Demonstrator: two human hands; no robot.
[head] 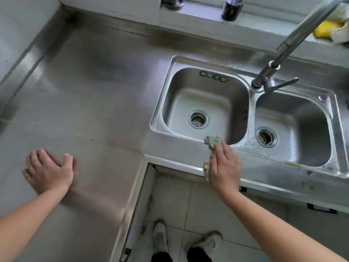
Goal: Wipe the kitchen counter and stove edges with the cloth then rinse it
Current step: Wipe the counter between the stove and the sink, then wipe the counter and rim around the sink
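Cloth [213, 143] lies pressed under the right hand [224, 167], whose fingers are flat and together. Its long axis runs 12-to-6 across the sink [158, 112] front rim. Left hand [48, 171], spread, rests well apart at 9 o'clock.

This is a kitchen, seemingly a plain domestic one. A stainless-steel surface [90, 95] runs in an L from the lower left of the frame to the right, and a double-bowl steel sink [160, 103] is set into it, with a drain strainer [198, 119] in each bowl. A long swivel faucet [302, 33] with a lever rises between the bowls. A dark bottle [231, 8] stands on the back ledge [198, 17] at the top, and pale floor tiles [204, 205] show at the bottom.
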